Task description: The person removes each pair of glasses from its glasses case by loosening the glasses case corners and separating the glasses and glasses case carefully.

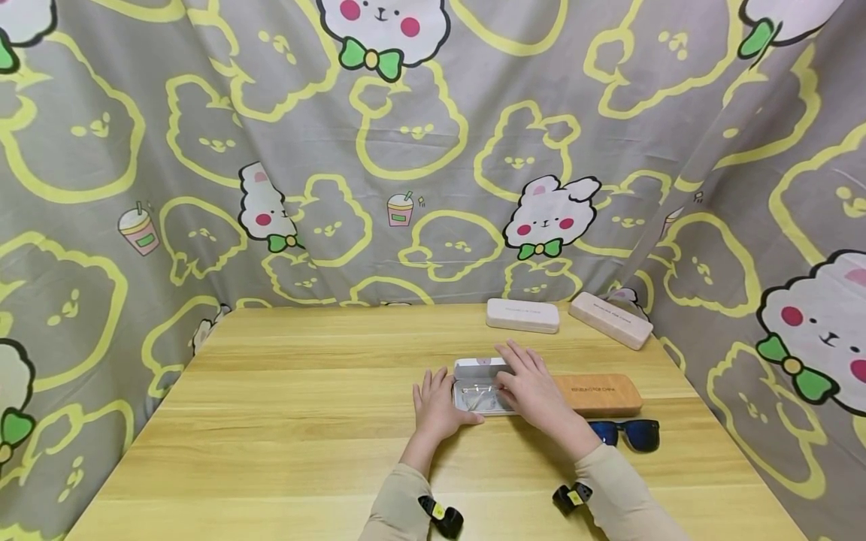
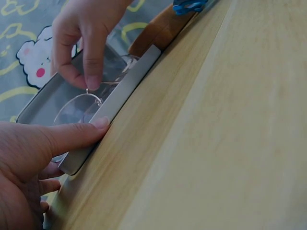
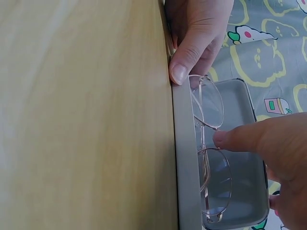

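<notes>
Head view: A wood-grain table (image 1: 271,421) occupies the lower frame, with a patterned cloth (image 1: 419,248) behind it. Right of centre lies an open case (image 1: 476,371), its lid raised, with clear-lens eyeglasses (image 1: 479,396) inside. The left hand (image 1: 436,406) grips the left end of the case, thumb along the front. The right hand (image 1: 531,387) reaches over the case, covering its right part. An orange case (image 1: 598,394) lies just to the right, partly behind the right hand; sunglasses (image 1: 641,435) with blue lenses are below it, partly hidden by the right forearm. A white case (image 1: 522,315) and a pale pink case (image 1: 611,321) lie near the table's far edge, at right; both are closed.

Left wrist view: The left thumb, at lower left, presses on the front wall of the open case. At upper left, the right thumb and a finger come together at the eyeglasses' bridge, pinching it.

Right wrist view: The eyeglasses rest lengthwise within the open case, right of centre, temples folded. The left thumb presses at the top end of the case; a right-hand digit touches the bridge from the right.
</notes>
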The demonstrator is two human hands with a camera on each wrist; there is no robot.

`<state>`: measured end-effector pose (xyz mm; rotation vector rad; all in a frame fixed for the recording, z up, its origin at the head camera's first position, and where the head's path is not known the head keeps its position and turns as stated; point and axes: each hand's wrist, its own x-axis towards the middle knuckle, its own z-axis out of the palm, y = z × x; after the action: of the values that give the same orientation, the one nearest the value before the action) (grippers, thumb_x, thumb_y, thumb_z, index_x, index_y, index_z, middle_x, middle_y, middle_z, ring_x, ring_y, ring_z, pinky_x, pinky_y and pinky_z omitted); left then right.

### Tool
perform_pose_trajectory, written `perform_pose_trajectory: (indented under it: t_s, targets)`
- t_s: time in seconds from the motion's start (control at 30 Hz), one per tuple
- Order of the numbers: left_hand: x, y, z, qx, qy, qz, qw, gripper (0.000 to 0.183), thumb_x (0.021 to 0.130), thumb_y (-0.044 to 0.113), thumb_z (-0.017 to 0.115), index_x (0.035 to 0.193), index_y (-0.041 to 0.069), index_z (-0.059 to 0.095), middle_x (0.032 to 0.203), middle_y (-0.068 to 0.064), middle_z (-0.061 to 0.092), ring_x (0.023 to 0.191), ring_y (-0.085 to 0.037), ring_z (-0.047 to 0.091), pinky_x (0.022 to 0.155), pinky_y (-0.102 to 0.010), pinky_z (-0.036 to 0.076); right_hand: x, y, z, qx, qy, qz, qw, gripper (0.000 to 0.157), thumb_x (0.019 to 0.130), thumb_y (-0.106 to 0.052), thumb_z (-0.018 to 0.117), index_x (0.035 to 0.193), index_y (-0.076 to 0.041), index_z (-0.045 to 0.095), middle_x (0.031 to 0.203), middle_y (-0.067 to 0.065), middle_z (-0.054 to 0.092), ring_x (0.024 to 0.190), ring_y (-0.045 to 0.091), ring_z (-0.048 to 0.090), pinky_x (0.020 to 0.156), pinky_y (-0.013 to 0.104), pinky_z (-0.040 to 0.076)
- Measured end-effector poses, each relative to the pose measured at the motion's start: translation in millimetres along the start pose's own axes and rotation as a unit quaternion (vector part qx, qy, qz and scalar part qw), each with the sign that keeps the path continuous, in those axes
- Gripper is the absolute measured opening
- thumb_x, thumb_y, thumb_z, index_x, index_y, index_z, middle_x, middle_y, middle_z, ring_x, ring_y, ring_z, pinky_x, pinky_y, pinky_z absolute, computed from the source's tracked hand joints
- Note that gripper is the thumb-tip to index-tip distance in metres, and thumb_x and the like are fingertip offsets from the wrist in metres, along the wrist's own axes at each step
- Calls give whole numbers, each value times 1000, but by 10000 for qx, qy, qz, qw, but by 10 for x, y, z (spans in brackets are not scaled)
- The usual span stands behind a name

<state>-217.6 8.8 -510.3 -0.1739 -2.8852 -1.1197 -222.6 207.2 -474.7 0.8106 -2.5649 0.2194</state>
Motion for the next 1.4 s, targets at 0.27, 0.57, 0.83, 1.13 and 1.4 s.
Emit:
perform_pose_trajectory:
  t_s: [0.27, 0.57, 0.83, 1.13, 1.4]
  targets:
    - [-8, -4, -12, 7, 8, 22, 10000, 93, 58, 41, 92, 135, 4, 54, 150, -17, 43, 146, -44, 22, 117, -67, 9, 4, 13, 17, 57, 221, -153, 9996, 18, 74, -10, 82, 77, -17, 66, 141, 16, 53, 137, 42, 42, 108, 62, 37]
    - [-23, 0, -29, -31, 6, -2, 10000, 93, 58, 41, 92, 135, 5, 54, 150, -16, 43, 146, -44, 22, 118, -66, 8, 27, -5, -33, 184, 214, -157, 9995, 15, 76, -7, 80, 77, -15, 67, 139, 16, 54, 136, 43, 42, 109, 60, 37]
    - [-18, 2, -21, 57, -14, 17, 10000, 95, 57, 42, 92, 136, 5, 54, 150, -16, 43, 146, -44, 23, 118, -66, 10, 22, -12, -142, 237, 166, -307, 9991, 15, 76, -5, 78, 78, -14, 67, 137, 17, 55, 136, 44, 41, 107, 62, 38]
    - [-10, 30, -11, 3, -50, 30, 10000, 95, 58, 40, 92, 137, 5, 53, 150, -16, 43, 146, -44, 22, 118, -66, 9, 6, 9, -214, 258, 318, -405, 9983, 15, 75, -5, 79, 78, -14, 67, 135, 18, 57, 134, 46, 43, 107, 64, 37]
    - [0, 8, -7, 4, -34, -4, 10000, 95, 58, 40, 92, 137, 6, 53, 151, -16, 43, 146, -43, 22, 118, -66, 8, -26, 6, -285, 336, 256, -338, 9985, 14, 75, -4, 79, 79, -13, 68, 136, 18, 57, 135, 45, 42, 110, 62, 35]
